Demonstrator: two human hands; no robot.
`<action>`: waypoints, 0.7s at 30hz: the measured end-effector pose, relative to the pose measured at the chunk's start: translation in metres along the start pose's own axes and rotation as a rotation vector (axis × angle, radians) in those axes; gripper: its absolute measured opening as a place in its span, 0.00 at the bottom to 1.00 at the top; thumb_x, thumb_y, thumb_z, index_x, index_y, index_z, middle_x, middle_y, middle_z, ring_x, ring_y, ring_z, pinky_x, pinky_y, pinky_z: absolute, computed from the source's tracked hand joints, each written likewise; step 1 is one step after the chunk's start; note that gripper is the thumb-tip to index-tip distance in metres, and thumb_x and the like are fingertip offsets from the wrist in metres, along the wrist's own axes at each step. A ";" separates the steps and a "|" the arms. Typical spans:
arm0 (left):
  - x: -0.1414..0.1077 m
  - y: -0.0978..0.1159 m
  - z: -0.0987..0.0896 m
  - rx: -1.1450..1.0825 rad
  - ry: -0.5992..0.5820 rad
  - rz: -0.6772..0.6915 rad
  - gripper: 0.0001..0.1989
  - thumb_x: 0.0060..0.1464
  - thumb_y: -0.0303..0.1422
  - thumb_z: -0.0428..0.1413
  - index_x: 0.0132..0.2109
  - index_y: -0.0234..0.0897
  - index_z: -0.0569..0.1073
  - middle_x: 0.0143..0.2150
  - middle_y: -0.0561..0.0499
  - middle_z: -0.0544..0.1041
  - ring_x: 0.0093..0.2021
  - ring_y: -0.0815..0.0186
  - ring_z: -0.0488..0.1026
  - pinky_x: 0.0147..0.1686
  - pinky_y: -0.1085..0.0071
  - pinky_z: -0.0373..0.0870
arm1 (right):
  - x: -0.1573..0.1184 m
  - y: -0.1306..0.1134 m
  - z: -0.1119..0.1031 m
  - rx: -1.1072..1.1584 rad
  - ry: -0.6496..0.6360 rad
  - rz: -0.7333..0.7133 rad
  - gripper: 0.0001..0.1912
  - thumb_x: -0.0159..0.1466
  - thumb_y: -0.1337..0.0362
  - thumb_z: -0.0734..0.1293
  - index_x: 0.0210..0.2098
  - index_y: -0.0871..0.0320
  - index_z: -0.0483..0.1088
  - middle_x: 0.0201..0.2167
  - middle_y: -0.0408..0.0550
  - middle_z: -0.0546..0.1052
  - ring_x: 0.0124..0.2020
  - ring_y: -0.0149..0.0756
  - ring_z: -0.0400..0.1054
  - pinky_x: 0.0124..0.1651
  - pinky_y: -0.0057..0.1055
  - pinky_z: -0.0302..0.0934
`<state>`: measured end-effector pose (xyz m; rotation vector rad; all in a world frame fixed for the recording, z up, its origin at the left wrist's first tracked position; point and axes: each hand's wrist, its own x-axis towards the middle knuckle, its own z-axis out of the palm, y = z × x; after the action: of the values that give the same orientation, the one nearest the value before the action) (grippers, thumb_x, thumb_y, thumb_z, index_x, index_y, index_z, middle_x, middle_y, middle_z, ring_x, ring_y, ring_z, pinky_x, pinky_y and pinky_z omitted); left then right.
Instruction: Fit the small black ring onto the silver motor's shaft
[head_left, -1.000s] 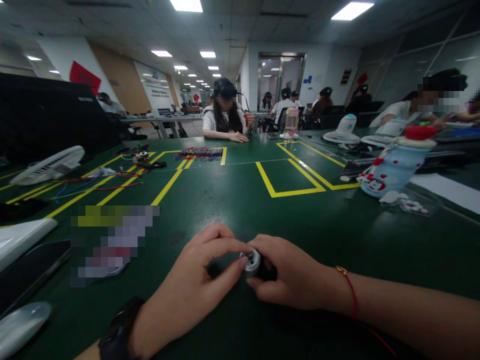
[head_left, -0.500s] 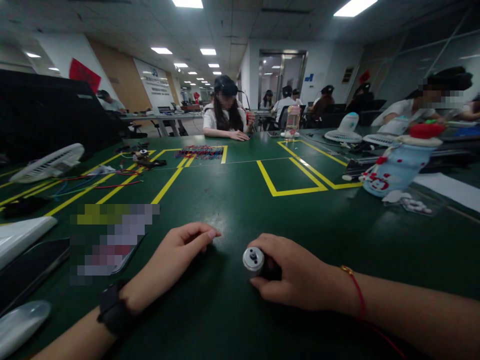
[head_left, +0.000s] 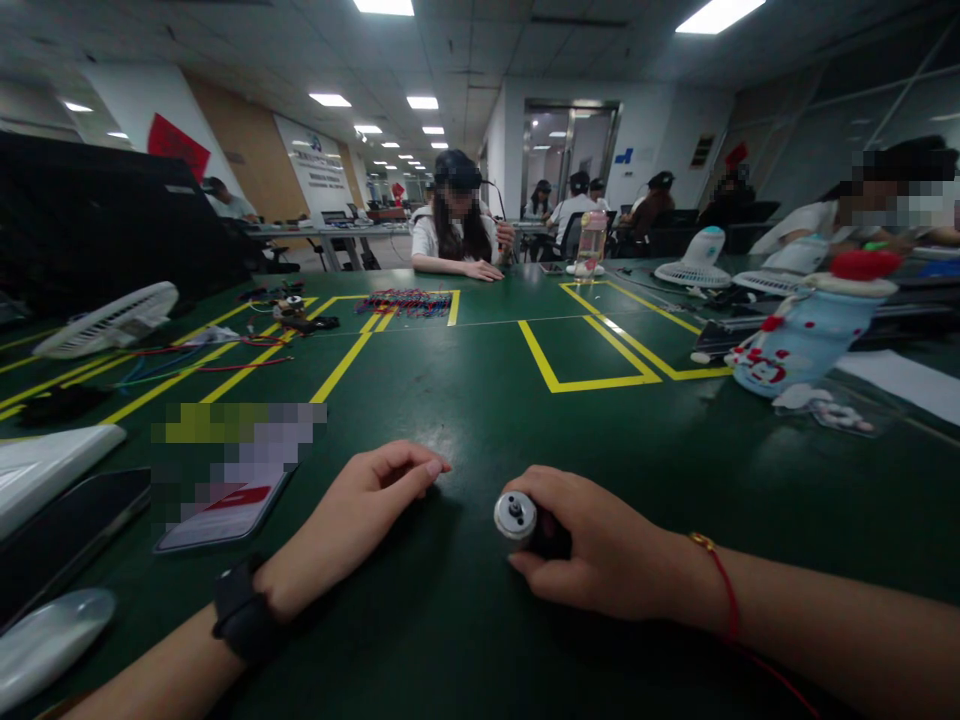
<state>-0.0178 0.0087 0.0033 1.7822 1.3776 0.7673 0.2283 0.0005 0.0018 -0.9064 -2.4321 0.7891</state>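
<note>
My right hand (head_left: 592, 545) is wrapped around a small cylindrical motor (head_left: 515, 515), held upright over the green table. Its silver end, with a short central shaft and small dark holes, faces up at me. The fingers and palm cover most of its body. To the left, my left hand (head_left: 382, 495) rests on the tabletop with the fingers curled in and the thumb lying along the index finger. Nothing shows in it. A gap of bare table separates it from the motor.
Left of my left hand lie a phone-like slab (head_left: 225, 510), a white mouse (head_left: 56, 640) and a white fan (head_left: 112, 320). Bundled wires (head_left: 409, 303) sit farther back, near yellow tape outlines. A blue bottle (head_left: 810, 330) stands at right. Across the table sits a person (head_left: 457, 230).
The whole view has shifted slightly, so things appear a little farther right. My right hand still grips the motor, and my left hand keeps its pose.
</note>
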 end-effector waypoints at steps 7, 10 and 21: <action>-0.008 0.011 0.015 0.137 -0.063 0.212 0.07 0.59 0.34 0.53 0.42 0.40 0.75 0.39 0.50 0.73 0.35 0.65 0.70 0.35 0.70 0.67 | 0.000 0.002 0.002 0.008 0.013 -0.007 0.16 0.54 0.69 0.68 0.43 0.58 0.66 0.36 0.45 0.70 0.33 0.33 0.61 0.34 0.30 0.56; -0.014 0.023 0.021 0.090 -0.036 0.260 0.08 0.60 0.34 0.54 0.45 0.42 0.75 0.39 0.51 0.72 0.37 0.65 0.70 0.37 0.70 0.67 | 0.000 0.003 0.004 -0.014 0.006 -0.010 0.14 0.55 0.68 0.68 0.41 0.58 0.66 0.34 0.45 0.70 0.31 0.33 0.60 0.32 0.29 0.55; -0.014 0.040 0.030 0.051 0.029 0.299 0.07 0.59 0.31 0.56 0.40 0.44 0.79 0.35 0.53 0.71 0.36 0.66 0.69 0.36 0.71 0.66 | 0.002 0.003 0.005 -0.068 0.013 -0.044 0.10 0.56 0.66 0.68 0.36 0.58 0.64 0.31 0.43 0.67 0.29 0.32 0.58 0.30 0.28 0.53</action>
<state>0.0247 -0.0166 0.0201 2.0522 1.1707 0.9236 0.2253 0.0022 -0.0031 -0.8767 -2.4718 0.6863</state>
